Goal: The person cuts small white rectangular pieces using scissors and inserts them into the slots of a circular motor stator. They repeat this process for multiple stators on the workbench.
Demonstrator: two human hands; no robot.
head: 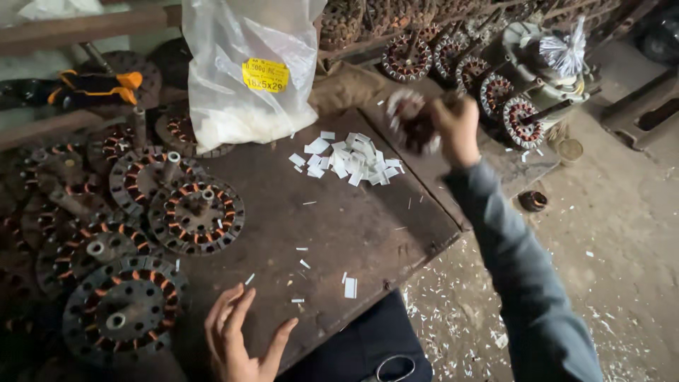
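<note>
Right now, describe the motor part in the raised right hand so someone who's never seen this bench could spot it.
Start at the dark work board and find the heap of white paper slips at its far edge. Just right of it, the right hand grips a blurred round stator. Unlike the copper-wound stators lying flat at the left, it is lifted in the air.

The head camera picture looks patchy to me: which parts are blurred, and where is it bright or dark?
In the head view, the right hand and the round wound part it grips are smeared by motion; the left hand is sharper. The plastic bag and paper slips glare bright, while the stacked wound discs at the left edge sink into shadow.
</note>
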